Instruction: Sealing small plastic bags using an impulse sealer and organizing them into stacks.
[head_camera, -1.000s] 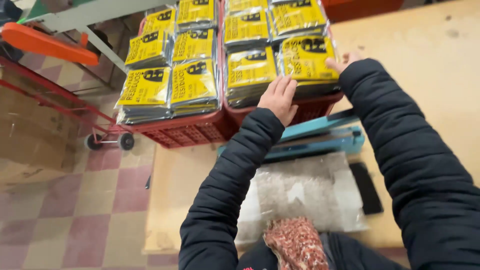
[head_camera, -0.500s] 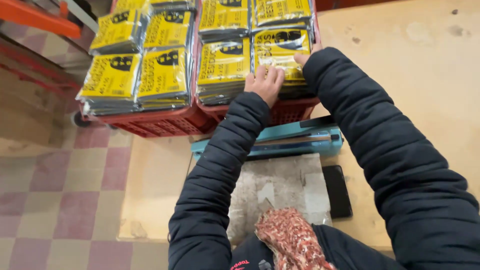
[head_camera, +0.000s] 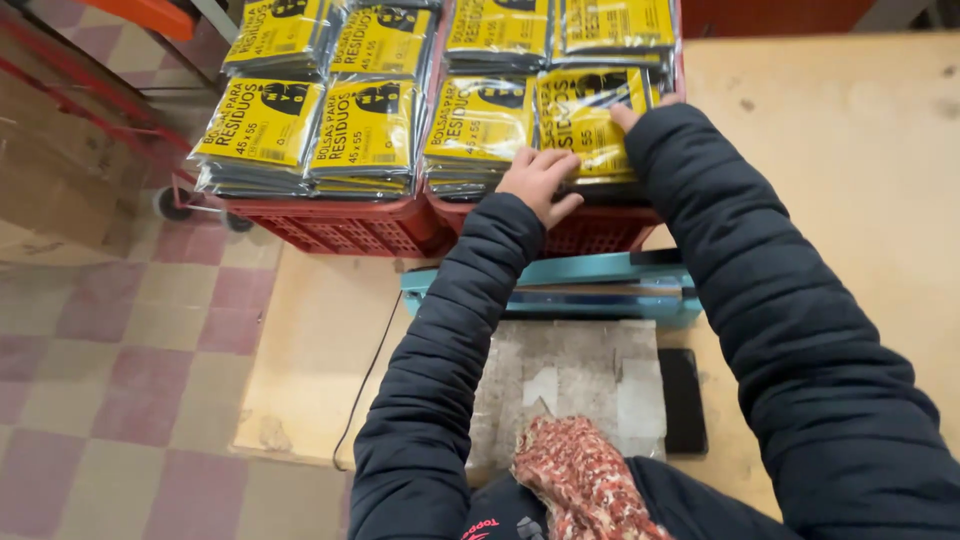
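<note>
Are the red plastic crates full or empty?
Full: the red plastic crates hold stacks of yellow flat packets rising above their rims.

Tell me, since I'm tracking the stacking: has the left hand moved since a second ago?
Yes. The left hand has slid right along the red crate, from the stack edge onto the yellow packet beside the right hand.
</note>
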